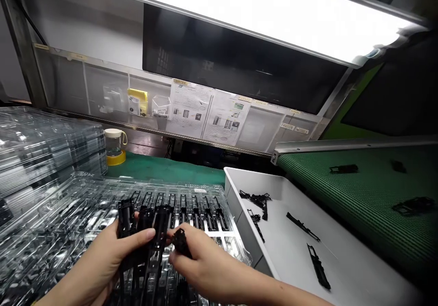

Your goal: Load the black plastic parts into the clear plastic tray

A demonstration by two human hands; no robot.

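Note:
My left hand (112, 251) is closed around a bunch of long black plastic parts (159, 233), its thumb lying across their front. Close beside it, my right hand (201, 260) pinches another black plastic part (181, 242), seen nearly end-on. The right fingertips reach the edge of the bunch; whether they touch it I cannot tell. Under both hands lies a clear plastic tray (205, 189), with a row of similar black frame parts (208, 214) in its far slots. My hands hide the near middle of the tray.
Stacked clear trays (51, 146) rise at left, near a lidded jar (113, 141) on a yellow tape roll (116, 158). A white bin (273, 233) with several black parts stands at right. Beyond it, a green conveyor belt (369, 187) carries more. Printed sheets (224, 116) hang behind.

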